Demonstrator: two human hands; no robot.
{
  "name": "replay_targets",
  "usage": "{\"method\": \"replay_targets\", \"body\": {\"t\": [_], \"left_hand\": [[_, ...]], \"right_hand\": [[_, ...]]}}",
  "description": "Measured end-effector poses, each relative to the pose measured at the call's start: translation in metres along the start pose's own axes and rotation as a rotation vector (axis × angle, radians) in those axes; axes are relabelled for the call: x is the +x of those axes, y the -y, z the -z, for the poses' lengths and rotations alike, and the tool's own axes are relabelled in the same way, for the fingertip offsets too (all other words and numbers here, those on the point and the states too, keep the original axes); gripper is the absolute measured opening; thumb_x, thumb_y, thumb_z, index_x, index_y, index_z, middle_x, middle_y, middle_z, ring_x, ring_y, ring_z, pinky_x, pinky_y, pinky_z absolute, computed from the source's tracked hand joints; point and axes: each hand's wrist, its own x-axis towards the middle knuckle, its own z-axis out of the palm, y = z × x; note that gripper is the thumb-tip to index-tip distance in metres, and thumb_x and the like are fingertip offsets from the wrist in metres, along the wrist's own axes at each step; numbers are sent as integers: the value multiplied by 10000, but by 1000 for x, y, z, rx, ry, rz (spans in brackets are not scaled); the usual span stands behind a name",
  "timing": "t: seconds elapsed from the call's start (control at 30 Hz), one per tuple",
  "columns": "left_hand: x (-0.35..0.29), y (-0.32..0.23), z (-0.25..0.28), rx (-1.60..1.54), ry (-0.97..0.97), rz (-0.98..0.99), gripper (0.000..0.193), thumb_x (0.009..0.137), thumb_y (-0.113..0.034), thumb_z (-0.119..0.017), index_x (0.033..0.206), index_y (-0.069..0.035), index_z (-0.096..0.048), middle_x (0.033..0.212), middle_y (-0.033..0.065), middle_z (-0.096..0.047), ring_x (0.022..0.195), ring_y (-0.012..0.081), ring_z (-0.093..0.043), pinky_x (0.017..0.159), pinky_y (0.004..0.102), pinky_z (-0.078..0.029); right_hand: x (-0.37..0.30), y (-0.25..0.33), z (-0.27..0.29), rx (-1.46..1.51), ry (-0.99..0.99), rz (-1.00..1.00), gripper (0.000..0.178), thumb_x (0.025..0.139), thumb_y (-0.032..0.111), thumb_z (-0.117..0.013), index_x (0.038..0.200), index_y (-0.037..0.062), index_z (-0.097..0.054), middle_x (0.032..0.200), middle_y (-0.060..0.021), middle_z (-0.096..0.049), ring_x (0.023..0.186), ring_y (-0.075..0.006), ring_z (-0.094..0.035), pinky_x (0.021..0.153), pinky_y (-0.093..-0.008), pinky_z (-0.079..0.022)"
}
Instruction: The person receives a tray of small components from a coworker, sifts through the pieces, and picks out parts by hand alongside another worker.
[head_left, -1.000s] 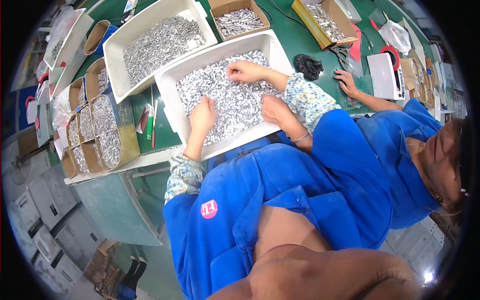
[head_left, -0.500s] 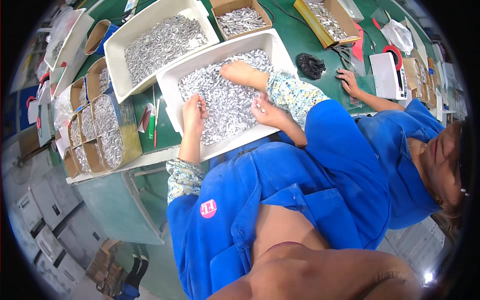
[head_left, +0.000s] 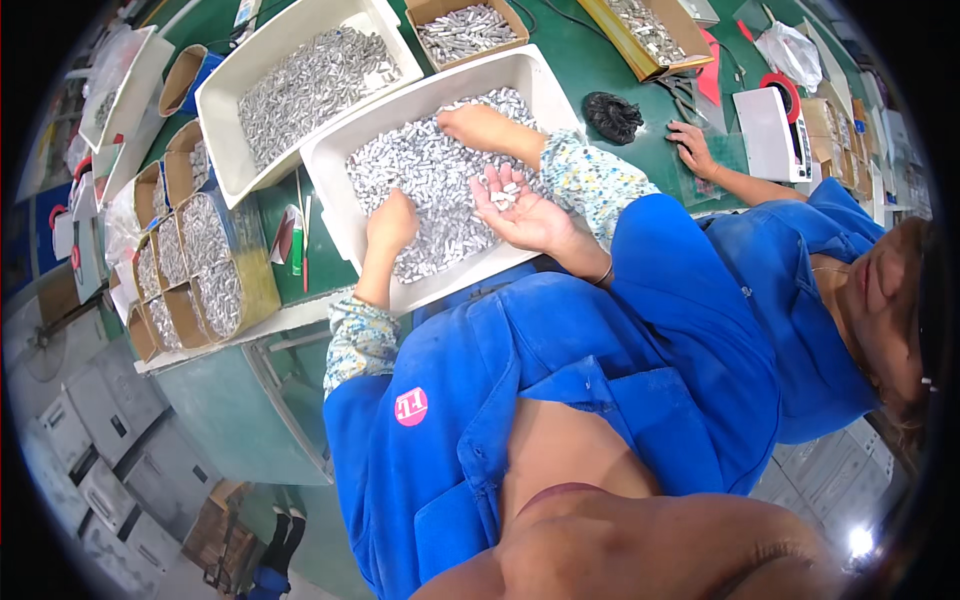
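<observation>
A white plastic bin (head_left: 320, 165) holds a thick layer of small silvery metal pieces (head_left: 435, 185). My left hand (head_left: 392, 222) rests at the left side of this layer, its fingers curled in; what they hold, if anything, is hidden. Across the bin my right hand (head_left: 482, 130), in a floral sleeve, bends down at the far side of the pieces with fingers closed, their tips out of sight. Between my hands a co-worker's hand (head_left: 530, 215) with a wristband lies palm up, several small pieces on it.
A second white bin (head_left: 225, 150) of metal pieces stands at far left. Divided cardboard boxes (head_left: 180, 270) sit left, another carton (head_left: 470, 62) behind. The co-worker's other hand (head_left: 692, 150) is on the green table near a black plastic bundle (head_left: 612, 118) and a white device (head_left: 765, 135).
The co-worker's hand in the bin has turned palm up and opened, showing pieces on it. My left hand has turned, so its fingers no longer show. My right hand stays nearly in place.
</observation>
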Motion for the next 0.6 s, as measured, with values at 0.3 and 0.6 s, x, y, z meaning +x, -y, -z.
{"method": "replay_targets", "body": {"t": [0.3, 0.6], "left_hand": [[-54, 2, 34, -1911, 300, -169, 183, 877, -238, -391, 912, -68, -449, 769, 103, -535, 581, 113, -457, 445, 199, -348], [-22, -16, 15, -1415, 60, 64, 151, 840, -139, -421, 916, -36, -501, 763, 45, -538, 568, 83, -448, 467, 195, -344]], "right_hand": [[-9, 0, 11, -99, 132, 36, 170, 811, 188, -491, 813, 24, -536, 721, -182, -587, 715, -367, -569, 632, -435, -438], [-14, -10, 10, 569, 136, -214, 201, 797, 213, -498, 827, 32, -581, 729, -146, -607, 660, -261, -589, 620, -359, -459]]}}
